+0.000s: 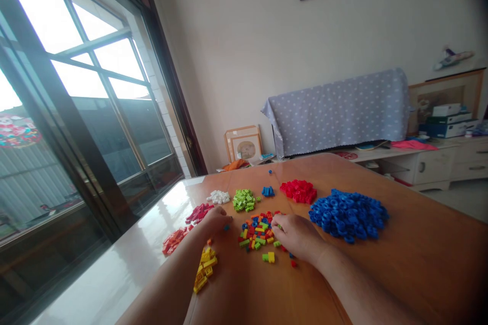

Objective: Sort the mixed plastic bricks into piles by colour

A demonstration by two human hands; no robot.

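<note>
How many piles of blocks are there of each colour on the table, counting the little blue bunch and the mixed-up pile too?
White pile: 1
Green pile: 1
Big blue pile and little blue bunch: 2
Red pile: 1
Dark pink pile: 1
Coral pile: 1
Yellow pile: 1
Mixed pile: 1
Total: 9

Your light comes from the big window [110,86] on the left, so bright that parts of it look plain white. It puts a white shine on the left side of the table [290,294], and the wall [229,51] looks soft and grey. On the right, your picture's corners go dark, and lines lean near the edges. The small bricks [259,231] look a bit fuzzy, so maybe you can't tell each one apart.
</note>
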